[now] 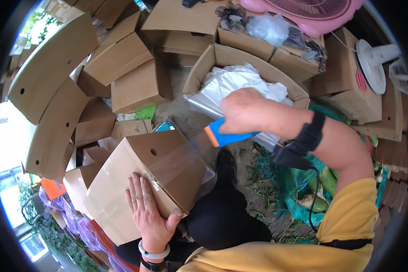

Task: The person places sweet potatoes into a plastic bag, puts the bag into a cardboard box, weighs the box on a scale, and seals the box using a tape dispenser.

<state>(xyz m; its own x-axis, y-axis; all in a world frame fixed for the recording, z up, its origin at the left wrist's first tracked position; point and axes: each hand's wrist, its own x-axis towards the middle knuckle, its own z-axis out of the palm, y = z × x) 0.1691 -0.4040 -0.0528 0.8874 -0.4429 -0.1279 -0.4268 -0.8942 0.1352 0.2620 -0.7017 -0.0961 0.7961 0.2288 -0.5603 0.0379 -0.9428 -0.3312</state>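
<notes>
My left hand [148, 212] lies flat on a closed brown cardboard box [115, 195], fingers stretched out, holding it near my knees. In a closed grip, my right hand [245, 111] holds a blue and orange tape dispenser [231, 135] to the right of the box. Clear packing tape [179, 158] runs from the box's top edge across its side with the round hole, toward the dispenser. Part of the dispenser is hidden by the hand.
Beyond my right arm stands an open carton [199, 68] lined with clear plastic. A teal mesh bag of green vegetables [324, 181] lies at right. Empty boxes [140, 86] are piled at far left. A pink fan [310, 13] sits at the back.
</notes>
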